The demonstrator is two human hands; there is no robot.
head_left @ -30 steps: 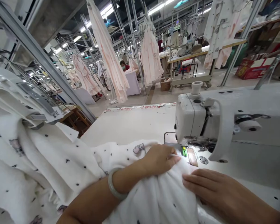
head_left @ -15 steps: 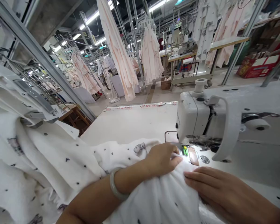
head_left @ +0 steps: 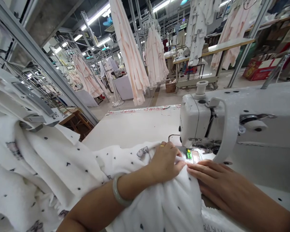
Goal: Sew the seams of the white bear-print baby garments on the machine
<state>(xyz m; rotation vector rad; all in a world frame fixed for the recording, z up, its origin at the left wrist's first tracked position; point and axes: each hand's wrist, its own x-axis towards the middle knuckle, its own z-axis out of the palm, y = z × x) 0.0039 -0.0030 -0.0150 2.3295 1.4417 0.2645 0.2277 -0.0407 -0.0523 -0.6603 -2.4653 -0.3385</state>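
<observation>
A white fleece garment with small dark dots lies bunched over the sewing table and across my lap. My left hand, with a pale bangle on the wrist, is closed on a fold of the garment just in front of the presser foot. My right hand lies flat with fingers stretched out on the fabric, fingertips touching the left hand near the needle. The white sewing machine stands right behind both hands, its lamp lighting the needle area.
The white table top stretches away behind the garment. A white plastic hanger rack sits at the left. Pink garments hang on rails beyond, with other sewing tables and red boxes at the back right.
Both hands have slid the fabric forward toward the needle. The right hand moved up and left until its fingertips met the left hand.
</observation>
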